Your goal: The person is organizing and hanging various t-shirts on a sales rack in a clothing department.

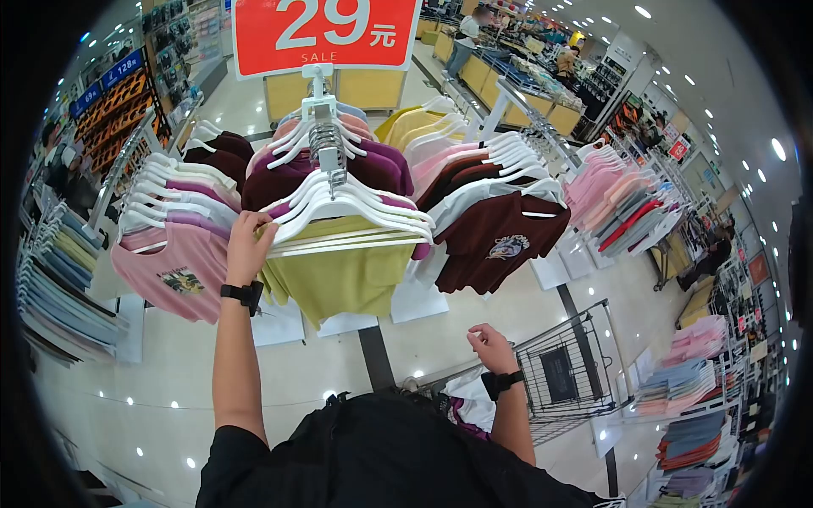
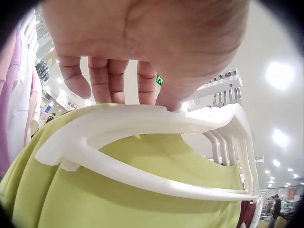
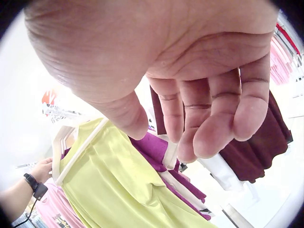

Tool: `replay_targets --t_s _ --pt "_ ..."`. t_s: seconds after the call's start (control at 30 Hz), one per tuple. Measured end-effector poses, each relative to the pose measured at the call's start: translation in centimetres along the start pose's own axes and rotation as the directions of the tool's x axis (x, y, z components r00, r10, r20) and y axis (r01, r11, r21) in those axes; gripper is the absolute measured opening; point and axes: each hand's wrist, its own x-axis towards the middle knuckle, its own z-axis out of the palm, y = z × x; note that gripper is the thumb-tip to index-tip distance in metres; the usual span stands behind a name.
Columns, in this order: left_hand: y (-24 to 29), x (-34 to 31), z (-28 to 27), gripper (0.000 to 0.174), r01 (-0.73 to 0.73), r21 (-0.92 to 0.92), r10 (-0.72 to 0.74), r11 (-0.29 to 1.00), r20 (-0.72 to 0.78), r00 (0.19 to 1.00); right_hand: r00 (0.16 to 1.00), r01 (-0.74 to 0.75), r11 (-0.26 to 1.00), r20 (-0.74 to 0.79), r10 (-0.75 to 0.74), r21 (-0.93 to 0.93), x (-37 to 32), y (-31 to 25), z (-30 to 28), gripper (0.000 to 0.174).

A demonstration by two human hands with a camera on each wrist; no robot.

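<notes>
Shop aisle, T-shirt rack (image 1: 320,110) at 12 o'clock.
Left hand (image 1: 248,245) curls over one shoulder of the white hanger (image 1: 347,216), steadying its yellow-green shirt (image 1: 339,275); right hand (image 1: 491,347) hangs loosely curled, empty, above the trolley (image 1: 584,339) at 4 o'clock.

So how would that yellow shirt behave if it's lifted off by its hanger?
Probably floppy: the yellow shirt hangs in soft folds below its hanger. The hanger looks like rigid white plastic, so it should keep the shoulders spread. Likely light, since the left hand grips just one end; it may swing.
</notes>
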Motion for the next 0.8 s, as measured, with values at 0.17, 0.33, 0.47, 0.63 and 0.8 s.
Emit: replay_targets --t_s 0.17,0.33,0.47,0.63,0.8 --pt "0.1 -0.7 -1.2 0.023 0.129 -0.056 -0.12 0.99 0.149 0.982 1.0 0.006 1.0 0.029 -0.006 -0.013 -0.3 0.3 0.7 0.027" --pt "0.7 -0.5 -2.4 0.021 0.229 -0.034 -0.199 0.973 0.383 0.902 1.0 -0.007 1.0 0.026 0.007 -0.014 -0.5 0.6 1.2 0.028" --pt "-1.5 -1.3 -1.0 0.02 0.215 -0.307 -0.063 0.927 0.438 0.897 0.999 -0.004 1.0 0.047 0.004 0.001 -0.5 0.8 2.1 0.029" --pt "-2.7 -1.7 -0.9 0.019 0.346 -0.266 -0.173 0.9 0.511 0.842 0.998 0.004 1.0 0.069 -0.004 0.0 -0.4 0.0 2.9 0.03" --pt "-4.3 -2.7 -0.1 0.017 0.449 -0.486 -0.158 0.75 0.528 0.834 0.997 0.006 1.0 0.08 -0.005 -0.014 -0.5 -0.5 2.9 0.03"
